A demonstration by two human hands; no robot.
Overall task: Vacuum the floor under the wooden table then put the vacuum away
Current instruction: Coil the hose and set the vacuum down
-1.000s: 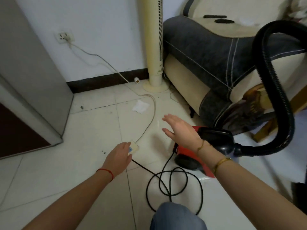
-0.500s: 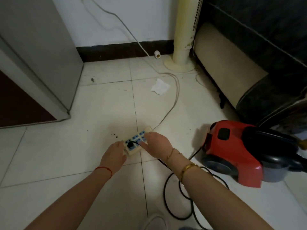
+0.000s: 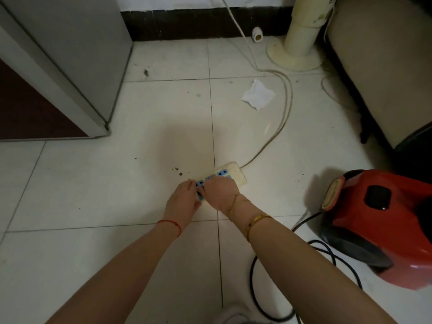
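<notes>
The red vacuum cleaner (image 3: 374, 220) sits on the tiled floor at the right, and its black cord (image 3: 257, 288) loops across the tiles near my legs. A cream power strip (image 3: 230, 175) with blue sockets lies on the floor in the middle. My left hand (image 3: 184, 199) holds the strip's near end down. My right hand (image 3: 219, 192) has its fingers curled over the vacuum's black plug (image 3: 200, 194), which sits in a socket at that end. The plug is mostly hidden between my hands.
The strip's white cable (image 3: 285, 101) runs back toward the wall. A crumpled tissue (image 3: 258, 94) lies beside it. A cream fan base (image 3: 297, 54) stands at the back right, next to a sofa (image 3: 385, 66). A grey cabinet (image 3: 77, 54) fills the left.
I have leaned down closer to the floor. My right hand came from the air above the vacuum down onto the plug in the strip. My left hand stayed on the strip.
</notes>
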